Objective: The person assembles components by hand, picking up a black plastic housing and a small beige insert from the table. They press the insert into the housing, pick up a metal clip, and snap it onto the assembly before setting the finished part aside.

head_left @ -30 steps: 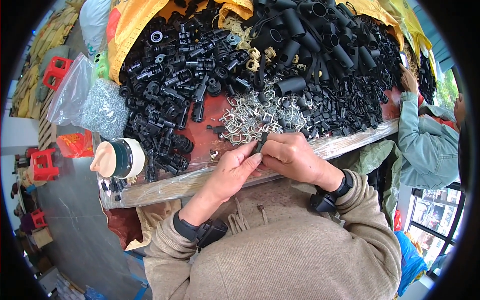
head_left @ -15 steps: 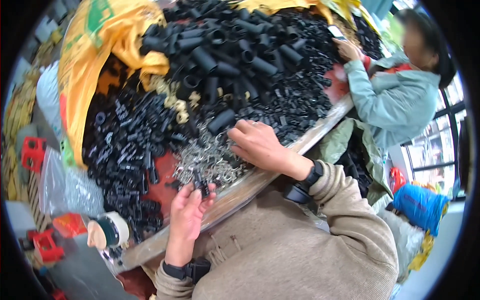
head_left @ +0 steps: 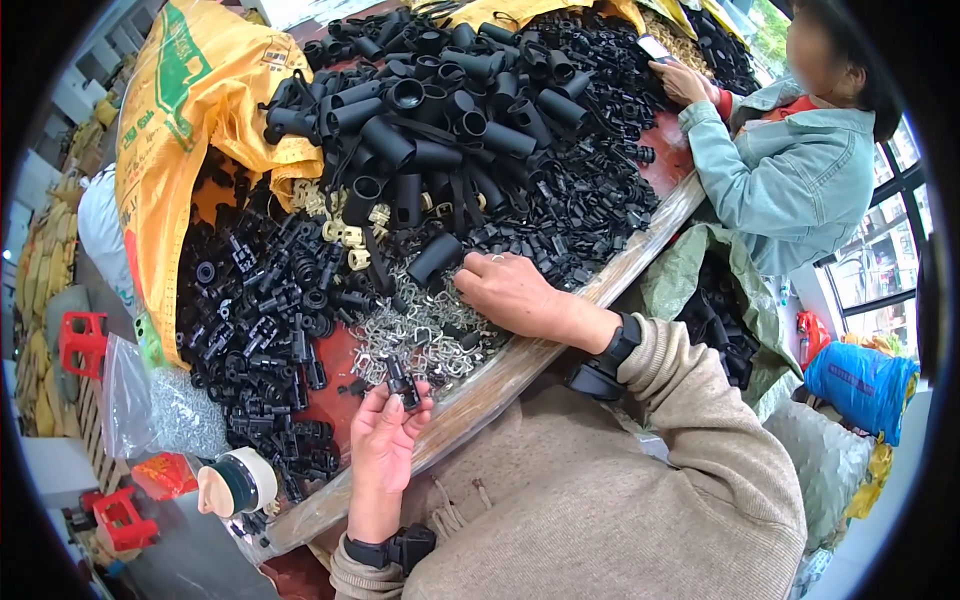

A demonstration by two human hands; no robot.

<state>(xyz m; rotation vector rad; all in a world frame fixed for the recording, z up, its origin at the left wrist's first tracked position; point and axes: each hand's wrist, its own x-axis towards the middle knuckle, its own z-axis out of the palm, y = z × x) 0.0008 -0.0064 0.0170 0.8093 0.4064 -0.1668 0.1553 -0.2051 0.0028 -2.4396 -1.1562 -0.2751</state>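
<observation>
My left hand [head_left: 388,432] is closed at the table's near edge, thumb and fingers gripping a small black plastic fitting [head_left: 402,384] that points up and away. Beyond it lies a heap of small silvery metal clips [head_left: 405,335]. My right hand [head_left: 512,296], palm down and fingers curled together, reaches over the right side of this heap, where small black pieces [head_left: 560,232] begin. Its fingertips are hidden, so anything in them cannot be made out. A short black tube [head_left: 435,258] lies just beyond those fingers. Similar black fittings [head_left: 255,300] are piled to the left.
Large black tubes [head_left: 440,110] fill the back of the table, beside a yellow woven sack [head_left: 165,130]. A wooden edge [head_left: 480,400] runs along the front. At the right, another person [head_left: 790,170] holds a phone [head_left: 655,48]. A round container [head_left: 240,482] stands at the left corner.
My view has shifted slightly, and the picture is sharper. The fitting in my left hand stays gripped. My right hand remains over the edge of the clips.
</observation>
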